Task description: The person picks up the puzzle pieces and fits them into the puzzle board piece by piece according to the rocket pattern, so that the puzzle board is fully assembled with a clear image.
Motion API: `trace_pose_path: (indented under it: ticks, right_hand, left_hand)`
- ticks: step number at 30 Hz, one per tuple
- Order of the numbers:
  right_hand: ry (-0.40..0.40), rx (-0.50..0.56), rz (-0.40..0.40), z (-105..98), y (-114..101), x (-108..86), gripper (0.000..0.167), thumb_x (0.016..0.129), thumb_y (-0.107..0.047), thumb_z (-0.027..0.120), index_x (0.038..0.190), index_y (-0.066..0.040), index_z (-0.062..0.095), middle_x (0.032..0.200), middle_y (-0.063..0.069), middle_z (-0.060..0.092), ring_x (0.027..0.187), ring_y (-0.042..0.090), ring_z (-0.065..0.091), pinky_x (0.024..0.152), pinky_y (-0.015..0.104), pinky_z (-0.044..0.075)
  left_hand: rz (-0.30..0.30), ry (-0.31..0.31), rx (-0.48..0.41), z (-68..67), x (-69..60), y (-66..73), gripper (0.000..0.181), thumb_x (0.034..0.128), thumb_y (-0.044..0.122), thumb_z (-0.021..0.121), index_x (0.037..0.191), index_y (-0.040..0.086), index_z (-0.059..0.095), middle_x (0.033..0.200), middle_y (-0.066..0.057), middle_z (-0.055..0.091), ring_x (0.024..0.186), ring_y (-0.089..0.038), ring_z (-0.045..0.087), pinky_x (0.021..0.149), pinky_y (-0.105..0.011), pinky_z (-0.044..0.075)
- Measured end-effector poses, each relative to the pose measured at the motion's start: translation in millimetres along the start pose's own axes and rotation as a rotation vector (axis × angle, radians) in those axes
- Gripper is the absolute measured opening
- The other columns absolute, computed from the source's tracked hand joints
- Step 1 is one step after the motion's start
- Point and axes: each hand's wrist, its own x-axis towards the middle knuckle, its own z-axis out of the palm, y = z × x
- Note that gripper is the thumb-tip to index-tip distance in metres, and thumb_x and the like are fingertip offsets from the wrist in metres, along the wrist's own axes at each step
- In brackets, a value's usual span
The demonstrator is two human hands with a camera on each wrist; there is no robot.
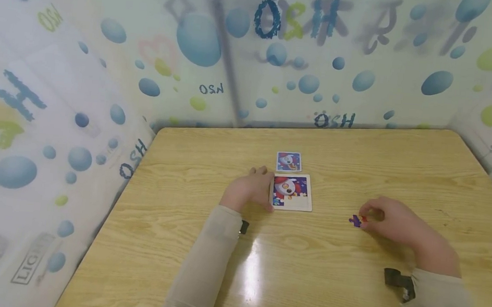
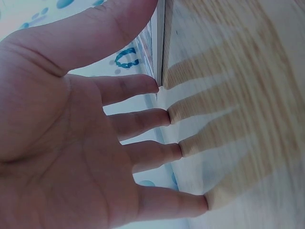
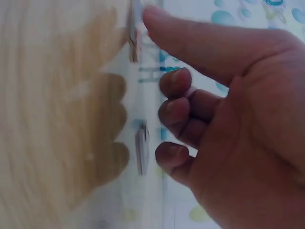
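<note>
My left hand (image 1: 252, 187) lies at the left edge of a white-framed jigsaw puzzle (image 1: 298, 206), thumb and index finger touching that edge. In the left wrist view the fingers (image 2: 152, 157) are straight, their tips on the table. The puzzle shows a white-faced character on purple, with a pale bare patch at its lower right. Off to its right, my right hand (image 1: 392, 222) pinches a purple and red puzzle piece (image 1: 356, 221) low over the table. The piece (image 3: 135, 45) appears edge-on by the thumb in the right wrist view, the other visible fingers curled.
A small square picture card (image 1: 289, 161) of the same character lies just behind the puzzle. A thin edge-on object (image 3: 142, 149) shows in the right wrist view; its kind cannot be told. The wooden table (image 1: 184, 168) meets a bubble-printed wall covering (image 1: 273, 88) behind.
</note>
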Motion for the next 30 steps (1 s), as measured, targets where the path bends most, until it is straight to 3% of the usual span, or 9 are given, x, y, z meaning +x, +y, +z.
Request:
trace_pose_path:
  ticks: [2, 9, 15, 30]
  right_hand:
    - [-0.012, 0.011, 0.016, -1.5, 4.1, -1.6, 0.027, 0.084, -0.022, 0.089, 0.103, -0.008, 0.075, 0.11, 0.015, 0.074, 0.109, 0.041, 0.067, 0.096, 0.063, 0.055]
    - [-0.017, 0.018, 0.02, -1.0, 8.6, 0.0, 0.028, 0.084, -0.024, 0.089, 0.104, -0.009, 0.074, 0.11, 0.014, 0.071, 0.108, 0.037, 0.065, 0.095, 0.06, 0.054]
    - [0.002, 0.047, 0.025, 0.0, 8.0, -0.3, 0.037, 0.085, -0.02, 0.088, 0.114, -0.004, 0.071, 0.121, 0.025, 0.069, 0.117, 0.047, 0.062, 0.102, 0.068, 0.05]
    - [-0.023, 0.02, 0.026, 0.8, 5.6, 1.1, 0.028, 0.088, -0.018, 0.086, 0.112, -0.007, 0.077, 0.113, 0.014, 0.071, 0.109, 0.038, 0.066, 0.099, 0.066, 0.052]
  left_hand:
    - [-0.001, 0.002, -0.003, 0.2, -0.2, -0.3, 0.106, 0.0853, 0.033, 0.091, 0.169, 0.015, 0.029, 0.18, -0.012, 0.018, 0.167, -0.038, 0.015, 0.131, -0.062, 0.032]
    - [-0.004, 0.003, -0.008, 0.5, -0.3, -0.9, 0.107, 0.0849, 0.033, 0.091, 0.169, 0.014, 0.029, 0.179, -0.012, 0.019, 0.166, -0.039, 0.016, 0.13, -0.063, 0.032]
    - [-0.003, 0.0, -0.006, 0.4, 0.5, -0.2, 0.106, 0.0854, 0.033, 0.091, 0.17, 0.015, 0.028, 0.18, -0.012, 0.017, 0.167, -0.039, 0.013, 0.131, -0.063, 0.03]
    - [-0.002, 0.008, -0.002, 0.3, -2.0, 0.8, 0.106, 0.0858, 0.033, 0.091, 0.169, 0.015, 0.029, 0.18, -0.011, 0.018, 0.167, -0.039, 0.014, 0.131, -0.063, 0.03]
